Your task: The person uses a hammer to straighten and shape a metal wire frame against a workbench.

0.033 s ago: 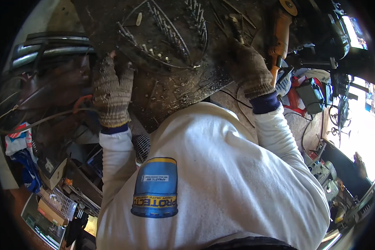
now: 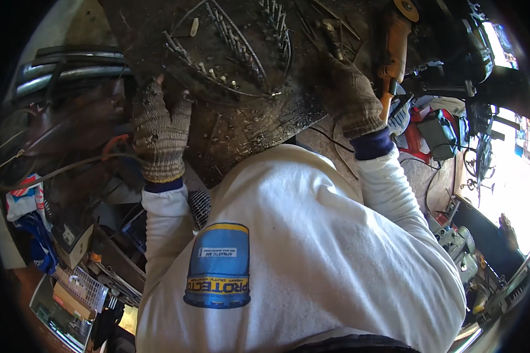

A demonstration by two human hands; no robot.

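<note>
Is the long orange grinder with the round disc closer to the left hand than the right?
No, the orange grinder is just to the right of the brown-knit-gloved right hand.

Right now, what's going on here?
Someone is at a dark workbench. The gloved left hand is open and looks empty, near the bench's edge. The gloved right hand is at a slim tool; whether it grips it is unclear. Ahead, between them, lies a curved metal frame with short rods; an orange angle grinder is to the right.

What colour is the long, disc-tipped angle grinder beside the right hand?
The grinder is orange, showing best in the head view.
</note>
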